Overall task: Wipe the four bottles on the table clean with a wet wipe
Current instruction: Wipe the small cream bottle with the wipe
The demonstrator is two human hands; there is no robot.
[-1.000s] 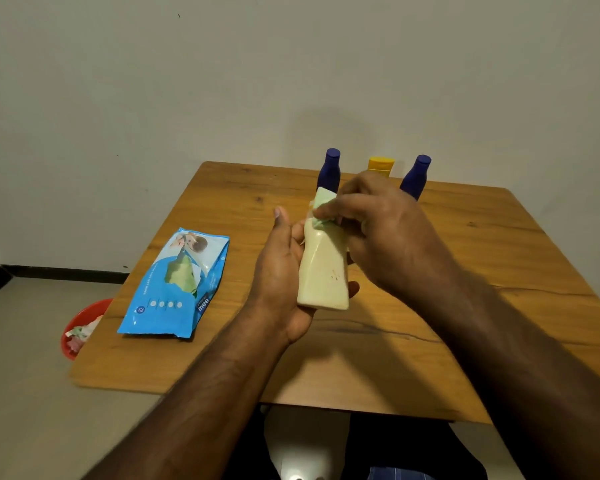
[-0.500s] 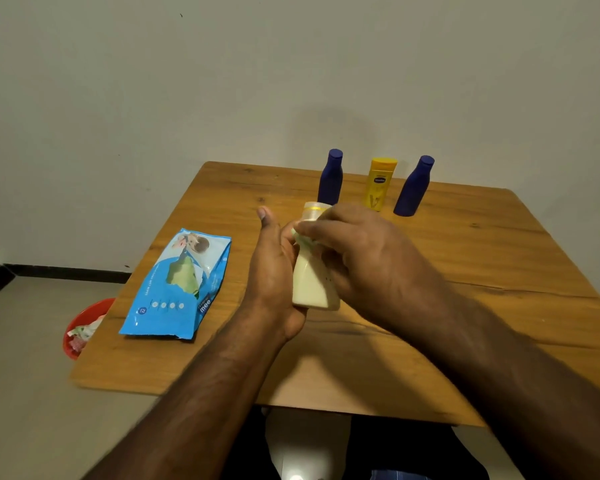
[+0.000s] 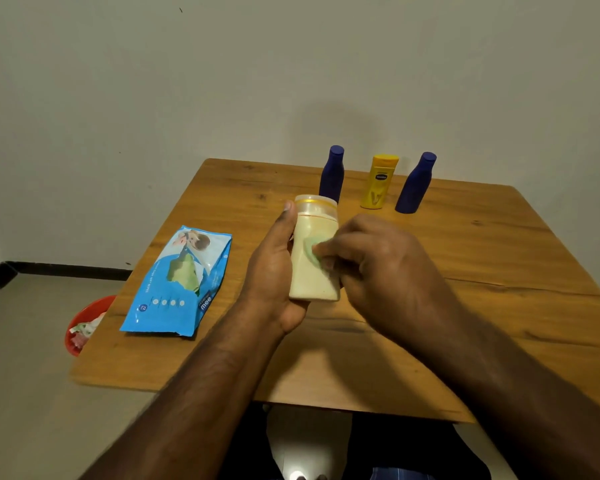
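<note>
The left hand (image 3: 274,271) grips the cream bottle (image 3: 314,258); the right hand (image 3: 371,268) pinches the wet wipe (image 3: 313,249) against it. Turning the bottle probably reaches its hidden back.

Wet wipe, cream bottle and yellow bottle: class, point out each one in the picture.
wet wipe (image 3: 310,249), head view, green fold showing beside the fingertips
cream bottle (image 3: 310,284), head view, lower body
yellow bottle (image 3: 378,185), head view, front label

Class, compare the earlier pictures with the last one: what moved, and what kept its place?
The right hand slid the pale green wet wipe from the neck down to the middle of the cream plastic bottle, baring its cap. The left hand kept its grip. The blue wipe packet and three standing bottles stayed put.
</note>
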